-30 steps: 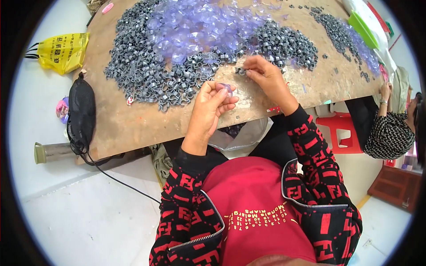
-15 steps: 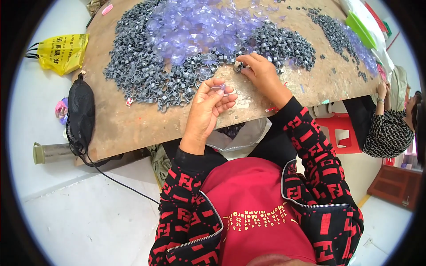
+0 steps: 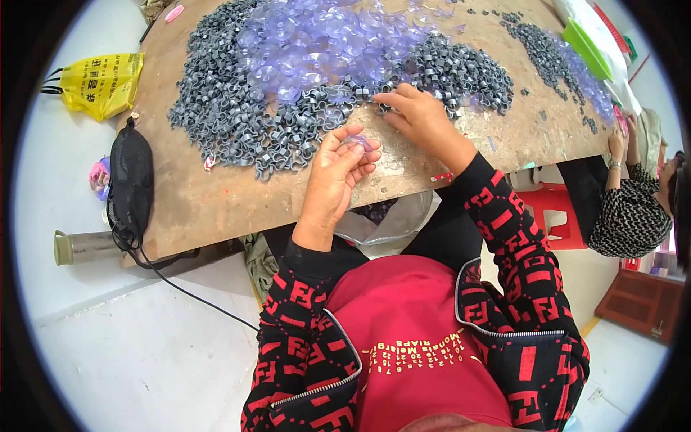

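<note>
My left hand pinches a translucent purple suction cup between thumb and fingertips, just above the table's near part. To its right and slightly farther off, my right hand reaches down to the near edge of a heap of small grey plastic clips. Its thumb and fingers are drawn together at the clips; what lies between them is hidden. Beyond both hands, a mound of the same purple suction cups rests among the grey clips.
The worn wooden table carries another strip of clips near a seated person at right. A black mesh pouch and a yellow bag hang at the left edge. An open sack sits below the near edge.
My right hand has shifted slightly left and away from me along the edge of the clips. My left hand stays almost in place, still holding the suction cup.
</note>
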A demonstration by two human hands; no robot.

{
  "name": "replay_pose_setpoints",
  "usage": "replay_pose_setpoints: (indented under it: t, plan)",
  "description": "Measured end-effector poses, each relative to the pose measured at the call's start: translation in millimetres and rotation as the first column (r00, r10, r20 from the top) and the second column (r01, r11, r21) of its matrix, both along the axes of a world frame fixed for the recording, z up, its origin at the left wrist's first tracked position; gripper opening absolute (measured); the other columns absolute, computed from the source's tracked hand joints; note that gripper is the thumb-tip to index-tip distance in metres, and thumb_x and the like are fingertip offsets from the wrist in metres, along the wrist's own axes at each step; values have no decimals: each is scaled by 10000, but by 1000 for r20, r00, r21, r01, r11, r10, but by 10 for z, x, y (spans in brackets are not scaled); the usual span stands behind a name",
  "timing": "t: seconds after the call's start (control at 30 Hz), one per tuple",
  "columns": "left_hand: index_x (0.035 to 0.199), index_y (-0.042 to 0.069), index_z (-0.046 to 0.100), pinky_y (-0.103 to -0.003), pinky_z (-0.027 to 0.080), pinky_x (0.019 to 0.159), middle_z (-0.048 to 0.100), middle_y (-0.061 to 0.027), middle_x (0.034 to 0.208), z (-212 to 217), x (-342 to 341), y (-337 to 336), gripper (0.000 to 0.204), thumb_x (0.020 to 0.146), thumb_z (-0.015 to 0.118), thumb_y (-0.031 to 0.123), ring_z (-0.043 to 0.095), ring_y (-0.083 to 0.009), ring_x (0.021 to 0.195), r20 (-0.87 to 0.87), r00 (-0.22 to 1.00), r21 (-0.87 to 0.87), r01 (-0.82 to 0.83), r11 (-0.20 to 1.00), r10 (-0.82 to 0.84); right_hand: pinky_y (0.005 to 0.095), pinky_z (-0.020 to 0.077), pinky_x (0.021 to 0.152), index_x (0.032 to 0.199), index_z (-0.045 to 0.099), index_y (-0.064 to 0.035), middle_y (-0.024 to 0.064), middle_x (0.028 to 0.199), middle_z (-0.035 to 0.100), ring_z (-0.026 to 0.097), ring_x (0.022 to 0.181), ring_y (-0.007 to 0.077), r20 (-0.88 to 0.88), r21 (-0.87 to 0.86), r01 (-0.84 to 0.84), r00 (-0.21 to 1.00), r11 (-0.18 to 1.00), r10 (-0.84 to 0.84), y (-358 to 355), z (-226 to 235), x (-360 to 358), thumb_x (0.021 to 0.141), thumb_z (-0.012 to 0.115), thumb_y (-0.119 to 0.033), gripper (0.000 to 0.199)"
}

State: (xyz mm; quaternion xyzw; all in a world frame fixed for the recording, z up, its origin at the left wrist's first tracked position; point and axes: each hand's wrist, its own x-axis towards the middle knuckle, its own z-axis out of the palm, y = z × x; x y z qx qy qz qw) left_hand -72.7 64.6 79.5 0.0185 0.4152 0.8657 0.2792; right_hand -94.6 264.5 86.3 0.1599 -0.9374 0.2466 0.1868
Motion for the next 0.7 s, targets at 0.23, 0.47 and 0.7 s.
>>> replay_pose_setpoints:
  t: [0.23, 0.47, 0.7]
  plan:
    - [1124, 48, 474, -255, 503, 725, 594, -112, 981, 14, 27, -4, 246, 880, 503, 53, 602, -159, 855, 2, 1000, 7, -17, 1000, 17, 383, 430, 627, 1014, 579, -144, 61, 768, 554, 581, 705, 257, -24, 152, -64, 997, 986, 68, -4, 7, -85, 752, 635, -163, 268]
    - [1114, 66, 486, -240, 493, 737, 592, -104, 1008, 1, 74, 15, 252, 866, 531, 58, 602, -142, 861, -118, 993, -123, -32, 992, 18, 359, 435, 578, 870, 558, -86, 70, 755, 557, 575, 683, 255, -52, 162, 50, 998, 986, -43, -59, -92, -104, 740, 659, -190, 195]
    - [1071, 33, 526, -251, 474, 793, 590, -110, 1045, 108, 128, 54, 210, 863, 540, 54, 594, -156, 906, -114, 994, -35, -8, 999, 4, 325, 452, 584, 913, 565, -73, 77, 768, 544, 566, 667, 236, 42, -257, 213, 977, 943, -209, 90, -87, -137, 750, 655, -152, 202]
